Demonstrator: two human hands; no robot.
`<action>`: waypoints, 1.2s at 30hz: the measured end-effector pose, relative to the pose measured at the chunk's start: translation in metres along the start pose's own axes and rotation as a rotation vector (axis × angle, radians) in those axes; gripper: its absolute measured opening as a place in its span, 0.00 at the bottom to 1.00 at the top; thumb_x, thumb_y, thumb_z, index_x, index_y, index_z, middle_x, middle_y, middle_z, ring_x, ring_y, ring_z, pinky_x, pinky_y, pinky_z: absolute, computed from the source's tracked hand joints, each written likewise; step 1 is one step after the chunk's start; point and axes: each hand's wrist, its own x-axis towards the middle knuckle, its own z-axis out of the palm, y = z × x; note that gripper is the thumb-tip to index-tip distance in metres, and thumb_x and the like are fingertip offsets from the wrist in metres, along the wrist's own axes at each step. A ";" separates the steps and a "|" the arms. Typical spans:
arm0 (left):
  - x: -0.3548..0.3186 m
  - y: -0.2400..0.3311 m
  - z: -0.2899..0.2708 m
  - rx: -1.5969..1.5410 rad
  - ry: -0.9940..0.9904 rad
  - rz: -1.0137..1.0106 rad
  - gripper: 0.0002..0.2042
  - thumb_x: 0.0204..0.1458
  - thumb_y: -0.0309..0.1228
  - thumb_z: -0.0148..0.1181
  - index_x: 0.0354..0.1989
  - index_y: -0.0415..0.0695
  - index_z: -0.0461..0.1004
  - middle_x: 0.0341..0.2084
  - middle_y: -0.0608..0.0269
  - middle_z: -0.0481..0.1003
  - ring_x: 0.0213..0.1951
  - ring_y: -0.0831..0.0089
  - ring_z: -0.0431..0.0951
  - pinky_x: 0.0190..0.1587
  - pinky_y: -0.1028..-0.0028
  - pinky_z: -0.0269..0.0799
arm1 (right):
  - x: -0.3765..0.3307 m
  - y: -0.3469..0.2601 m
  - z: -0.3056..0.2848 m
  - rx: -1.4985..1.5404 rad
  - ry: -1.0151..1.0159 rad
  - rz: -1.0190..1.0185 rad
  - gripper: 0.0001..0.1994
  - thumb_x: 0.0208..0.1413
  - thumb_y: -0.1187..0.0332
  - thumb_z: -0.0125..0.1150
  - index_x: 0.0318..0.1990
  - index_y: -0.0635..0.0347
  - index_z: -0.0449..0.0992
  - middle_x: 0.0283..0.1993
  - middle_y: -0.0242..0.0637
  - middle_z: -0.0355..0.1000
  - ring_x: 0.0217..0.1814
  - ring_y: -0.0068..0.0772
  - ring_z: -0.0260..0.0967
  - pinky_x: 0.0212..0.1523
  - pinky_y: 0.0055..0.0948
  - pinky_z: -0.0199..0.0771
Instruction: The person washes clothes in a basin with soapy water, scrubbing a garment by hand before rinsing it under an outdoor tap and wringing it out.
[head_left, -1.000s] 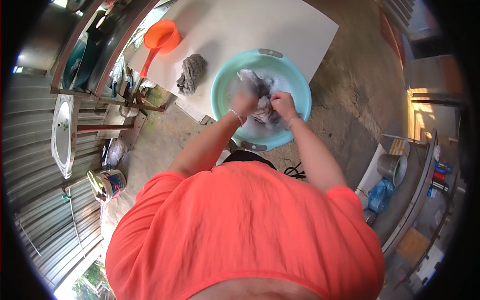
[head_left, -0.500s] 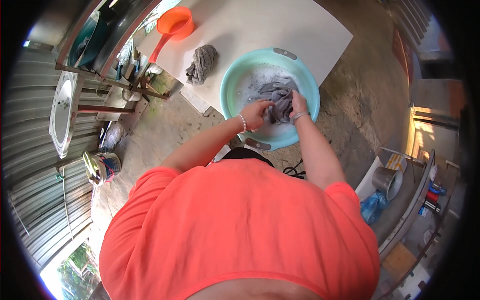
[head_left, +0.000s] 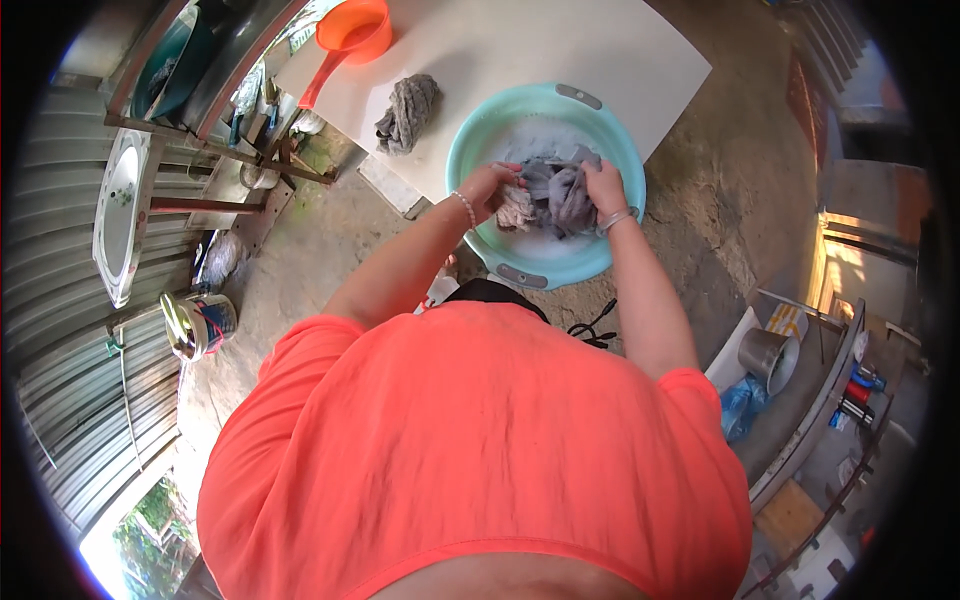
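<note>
A turquoise basin with grey handle pads holds sudsy water and a wet grey cloth. On the basin's right side, my right hand has its fingers closed on a bunched fold of this cloth. My left hand, with a beaded bracelet at the wrist, grips the cloth's left part, where a paler, beige-looking section shows. Its fingertips point right, toward the other hand. Foam floats mainly along the far side. A second wrung-up grey cloth lies on the table, left of the basin.
The basin rests at the near edge of a pale table. An orange dipper stands at the table's far left. A bucket is on the floor at left; a metal pot and blue plastic bag sit at right.
My left hand has gone from pointing over the cloth to gripping its left side, where a paler section now shows. My right hand has shifted slightly, still holding the bunched cloth.
</note>
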 end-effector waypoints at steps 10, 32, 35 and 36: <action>-0.005 0.004 0.033 -0.532 -0.082 0.064 0.10 0.44 0.21 0.43 0.37 0.39 0.60 0.30 0.55 0.65 0.33 0.62 0.68 0.41 0.63 0.66 | -0.055 -0.013 0.047 0.149 -0.420 0.076 0.23 0.44 0.72 0.55 0.50 0.61 0.60 0.44 0.39 0.63 0.41 0.25 0.63 0.26 0.23 0.69; 0.030 -0.038 0.050 -0.446 -0.026 -0.022 0.11 0.49 0.38 0.45 0.29 0.43 0.67 0.24 0.60 0.70 0.31 0.66 0.70 0.31 0.68 0.67 | -0.056 -0.010 0.073 -0.765 0.081 -0.774 0.10 0.45 0.65 0.48 0.18 0.59 0.69 0.21 0.46 0.66 0.23 0.47 0.65 0.24 0.42 0.64; 0.029 -0.039 0.055 -0.418 0.031 -0.001 0.12 0.49 0.39 0.45 0.29 0.43 0.67 0.23 0.59 0.71 0.31 0.65 0.71 0.30 0.67 0.68 | -0.043 -0.013 0.063 -0.780 0.103 -0.659 0.12 0.46 0.64 0.47 0.17 0.60 0.69 0.21 0.48 0.66 0.25 0.49 0.65 0.25 0.43 0.64; 0.028 -0.039 0.056 -0.404 0.056 0.014 0.12 0.49 0.40 0.45 0.29 0.43 0.67 0.22 0.59 0.71 0.31 0.64 0.71 0.29 0.67 0.68 | -0.039 -0.015 0.059 -0.791 0.141 -0.571 0.14 0.46 0.62 0.47 0.17 0.60 0.69 0.20 0.50 0.66 0.25 0.51 0.65 0.26 0.43 0.64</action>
